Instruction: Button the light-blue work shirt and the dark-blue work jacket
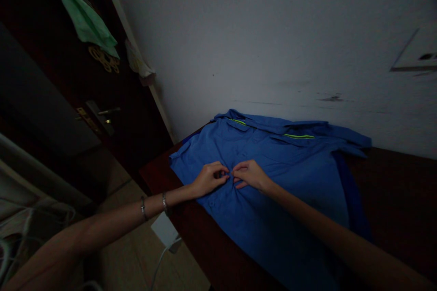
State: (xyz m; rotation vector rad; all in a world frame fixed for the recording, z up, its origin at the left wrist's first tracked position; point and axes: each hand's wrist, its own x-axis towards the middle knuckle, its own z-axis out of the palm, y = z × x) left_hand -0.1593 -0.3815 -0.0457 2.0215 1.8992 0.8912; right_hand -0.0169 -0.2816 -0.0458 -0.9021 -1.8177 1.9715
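Observation:
A blue work shirt (pixel 283 177) with thin yellow-green stripes lies spread flat on a dark wooden table (pixel 403 191), collar toward the wall. My left hand (pixel 209 178) and my right hand (pixel 249 174) meet at the shirt's front placket, near its middle. Both hands are closed in a pinch on the cloth, fingertips almost touching each other around what looks like a button. My left wrist wears two thin bracelets.
A white wall (pixel 273 45) rises right behind the table. A dark door with a brass handle (pixel 102 116) stands at the left, with a green cloth (pixel 85 13) hanging above it. A white charger with its cable (pixel 166 232) lies on the tiled floor beside the table edge.

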